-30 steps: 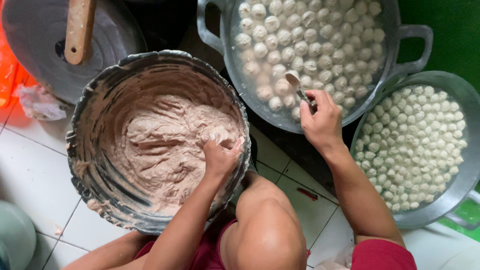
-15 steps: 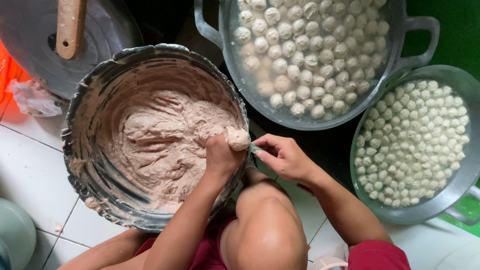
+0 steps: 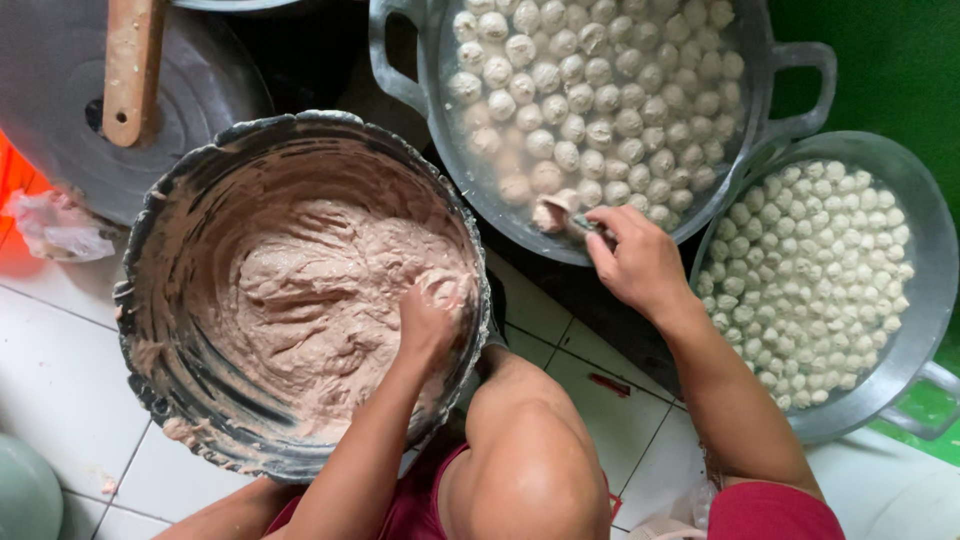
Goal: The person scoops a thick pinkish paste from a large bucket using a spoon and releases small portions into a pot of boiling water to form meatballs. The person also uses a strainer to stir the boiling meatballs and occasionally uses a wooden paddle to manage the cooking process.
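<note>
A dark round basin (image 3: 170, 190) holds pinkish-brown meat paste (image 3: 320, 310). My left hand (image 3: 428, 322) is sunk in the paste near the basin's right rim, fingers closed in it. My right hand (image 3: 635, 260) grips a small metal spoon (image 3: 575, 220) at the near edge of a big metal pot (image 3: 400, 85). The spoon's tip carries a lump of paste (image 3: 548, 213) over the water. Several pale meatballs (image 3: 590, 90) float in that pot.
A metal pan (image 3: 930, 330) at the right holds several white meatballs. A round metal lid with a wooden handle (image 3: 130, 70) lies at the upper left. A crumpled plastic bag (image 3: 55, 225) rests on the white tiled floor. My knee (image 3: 525, 460) is below the basin.
My right hand has gone from beside the left hand at the basin rim up to the pot with a fresh lump on the spoon. My left hand has pushed back down into the paste.
</note>
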